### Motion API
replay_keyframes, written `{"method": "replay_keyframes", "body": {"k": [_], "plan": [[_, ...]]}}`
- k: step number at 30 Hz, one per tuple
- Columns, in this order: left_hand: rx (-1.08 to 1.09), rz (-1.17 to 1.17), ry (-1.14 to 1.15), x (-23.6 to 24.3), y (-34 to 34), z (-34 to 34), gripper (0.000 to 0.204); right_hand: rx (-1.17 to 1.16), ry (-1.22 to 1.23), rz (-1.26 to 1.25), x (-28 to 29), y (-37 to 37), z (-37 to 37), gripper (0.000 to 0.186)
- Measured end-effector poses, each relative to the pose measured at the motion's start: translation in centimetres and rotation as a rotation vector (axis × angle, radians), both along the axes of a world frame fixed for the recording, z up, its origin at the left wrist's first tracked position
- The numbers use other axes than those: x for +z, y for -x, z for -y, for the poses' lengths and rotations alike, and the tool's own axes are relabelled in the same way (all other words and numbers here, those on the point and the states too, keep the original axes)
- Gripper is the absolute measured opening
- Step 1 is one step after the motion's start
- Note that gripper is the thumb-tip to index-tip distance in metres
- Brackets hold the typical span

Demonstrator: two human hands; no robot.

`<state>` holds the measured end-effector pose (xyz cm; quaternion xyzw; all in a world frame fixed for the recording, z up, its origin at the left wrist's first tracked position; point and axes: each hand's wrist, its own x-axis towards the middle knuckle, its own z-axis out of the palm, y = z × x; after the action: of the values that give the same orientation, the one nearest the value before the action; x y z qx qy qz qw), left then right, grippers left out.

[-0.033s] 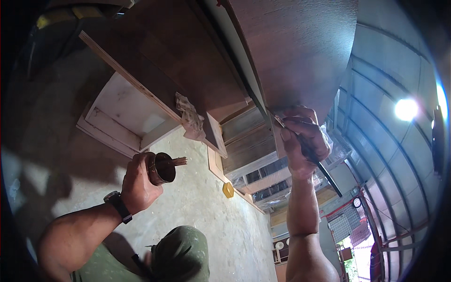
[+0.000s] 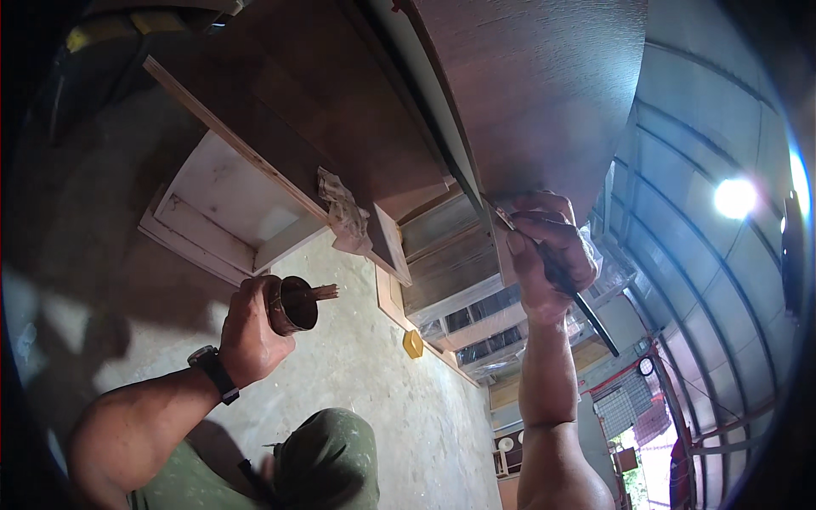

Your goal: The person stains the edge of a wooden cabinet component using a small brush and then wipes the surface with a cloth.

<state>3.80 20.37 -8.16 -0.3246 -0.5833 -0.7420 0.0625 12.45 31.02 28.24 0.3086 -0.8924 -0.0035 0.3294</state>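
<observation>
A small round can [image 2: 294, 306], dark inside, is in my left hand [image 2: 252, 336], the fingers wrapped round it. A short wooden stick [image 2: 325, 292] juts over its rim. My right hand [image 2: 552, 246], raised higher, grips a slim brush [image 2: 588, 313] with a long dark handle. The brush tip is at the edge of a brown wood panel [image 2: 544, 93]; whether it touches cannot be made out. My right fingers rest close to that panel, partly hiding the brush. Left of it stands a darker brown board [image 2: 280, 76] with a pale edge.
A crumpled rag [image 2: 343, 212] hangs over the board's edge. Below stands a white open box-like cabinet [image 2: 221, 200]. On the concrete floor [image 2: 382, 425] lies a yellow block-like object [image 2: 413, 343]. Plastic-wrapped wooden frames [image 2: 484, 331] stand beyond. A bright lamp [image 2: 735, 198] shines at the right.
</observation>
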Motion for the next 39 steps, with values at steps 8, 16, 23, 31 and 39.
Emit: {"method": "replay_keyframes", "body": {"k": [8,16,23,31,39], "plan": [[0.104,-0.029,-0.066,1.2,-0.1,0.7,0.038,-0.038,-0.091,-0.077,0.1,0.2,-0.7,0.018],[0.076,0.024,-0.025,-0.2,-0.5,-1.1,0.048,-0.102,-0.069,-0.091,-0.7,-1.7,-3.6,0.018],[0.083,0.032,0.046,-0.5,0.0,0.2,0.057,0.019,-0.087,-0.1,-0.4,-0.3,-2.2,0.021],[0.059,0.022,0.014,-0.5,-0.1,-0.6,0.06,0.001,-0.113,-0.093,0.3,-0.2,-1.1,0.02],[0.089,0.027,0.023,-0.8,0.0,-0.1,0.062,-0.069,-0.086,-0.12,-0.4,-0.6,-2.2,0.018]]}}
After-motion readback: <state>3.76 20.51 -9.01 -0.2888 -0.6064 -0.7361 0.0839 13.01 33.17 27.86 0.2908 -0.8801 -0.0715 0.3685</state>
